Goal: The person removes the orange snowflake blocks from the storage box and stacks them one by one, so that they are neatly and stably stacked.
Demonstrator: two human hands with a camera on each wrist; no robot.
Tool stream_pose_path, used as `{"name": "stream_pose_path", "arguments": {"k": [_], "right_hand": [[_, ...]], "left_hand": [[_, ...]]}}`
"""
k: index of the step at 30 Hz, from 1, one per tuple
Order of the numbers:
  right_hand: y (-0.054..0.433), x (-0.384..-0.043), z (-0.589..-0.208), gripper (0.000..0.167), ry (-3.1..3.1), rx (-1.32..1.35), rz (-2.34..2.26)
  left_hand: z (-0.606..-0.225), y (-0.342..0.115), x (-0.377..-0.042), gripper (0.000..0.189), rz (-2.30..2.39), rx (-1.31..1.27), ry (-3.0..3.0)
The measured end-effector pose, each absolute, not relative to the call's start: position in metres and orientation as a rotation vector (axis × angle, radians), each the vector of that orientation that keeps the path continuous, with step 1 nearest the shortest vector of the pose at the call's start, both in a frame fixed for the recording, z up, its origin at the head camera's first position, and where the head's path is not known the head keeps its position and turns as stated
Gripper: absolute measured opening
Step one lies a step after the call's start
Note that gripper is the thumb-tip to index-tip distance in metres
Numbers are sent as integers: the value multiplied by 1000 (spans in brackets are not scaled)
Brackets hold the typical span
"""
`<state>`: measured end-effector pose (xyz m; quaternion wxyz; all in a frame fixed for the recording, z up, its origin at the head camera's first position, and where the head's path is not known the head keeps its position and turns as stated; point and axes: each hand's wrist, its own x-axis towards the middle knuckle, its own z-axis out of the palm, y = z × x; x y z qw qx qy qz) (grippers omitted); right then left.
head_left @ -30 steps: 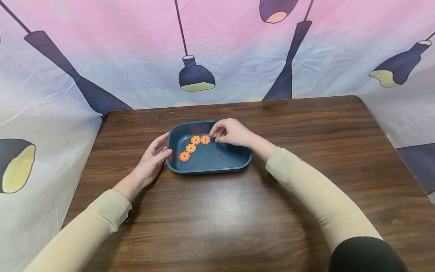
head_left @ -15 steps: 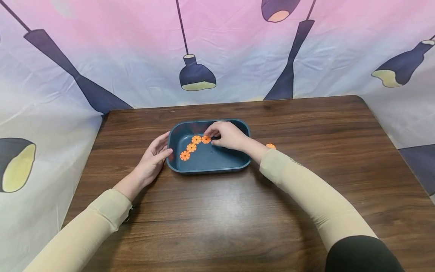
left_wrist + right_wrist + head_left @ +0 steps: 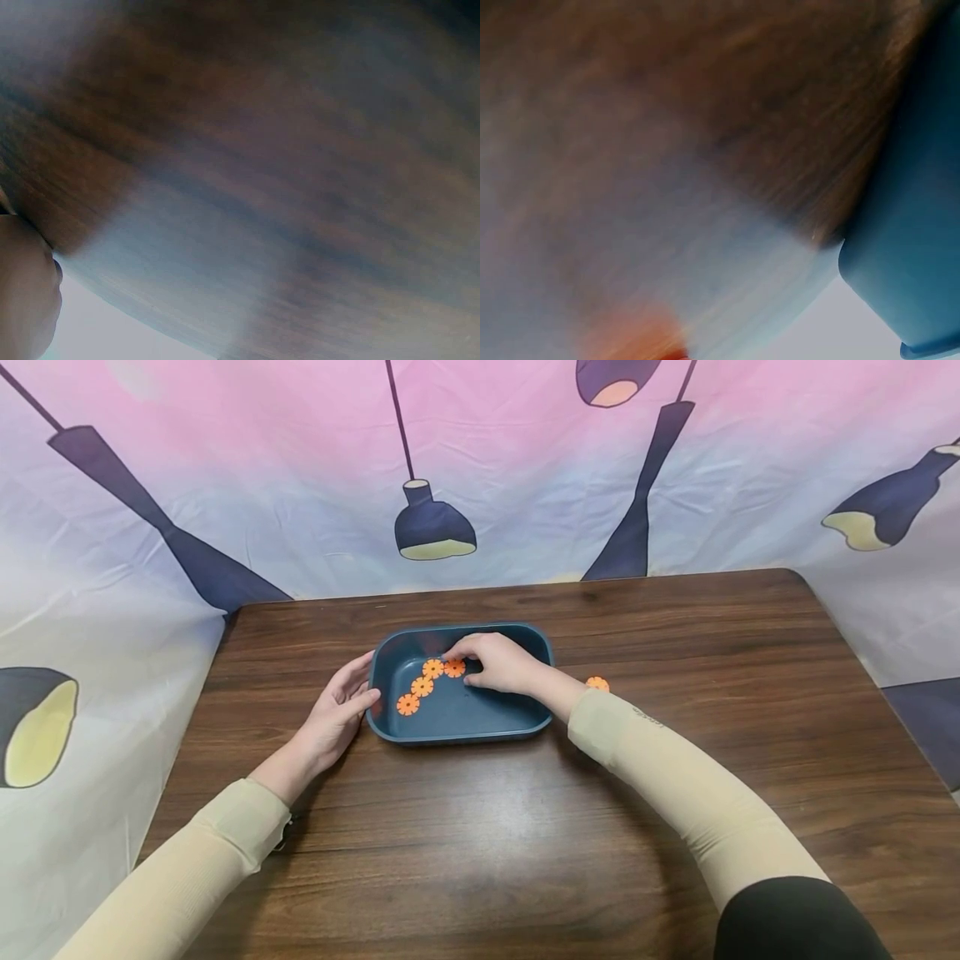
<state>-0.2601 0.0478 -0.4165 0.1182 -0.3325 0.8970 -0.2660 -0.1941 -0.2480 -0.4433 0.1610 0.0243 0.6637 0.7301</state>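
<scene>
In the head view a dark blue rounded tray (image 3: pixel 487 727) stands on the table. At its left end my left hand (image 3: pixel 330 718) grips it, thumb over the rim and fingers along the outer wall. Inside lie several orange notched discs, touching edge to edge in a bent row. My right hand (image 3: pixel 498 662) reaches into the tray; its thumb and index finger pinch the row's rightmost orange disc (image 3: pixel 454 668) at opposite edges. Another orange disc (image 3: pixel 597 683) lies on the table beyond the right sleeve, partly hidden. The right wrist view shows the tray's outer wall (image 3: pixel 915 225).
The brown wooden table (image 3: pixel 480 860) extends around the tray on all sides. Behind it hangs a pastel cloth (image 3: pixel 525 468) printed with dark lamps. Both wrist views are blurred; an orange patch (image 3: pixel 634 337) shows low in the right one.
My right hand has moved left and slightly down inside the tray, onto the rightmost disc. The arm's shift uncovered the disc on the table. My left hand keeps its place.
</scene>
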Motion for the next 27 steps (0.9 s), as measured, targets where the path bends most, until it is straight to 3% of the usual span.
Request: {"name": "stream_pose_path", "arguments": {"k": [27], "right_hand": [[46, -258, -419, 31, 2593, -972, -733]], "left_hand": [[-441, -248, -194, 60, 2064, 65, 1904]]}}
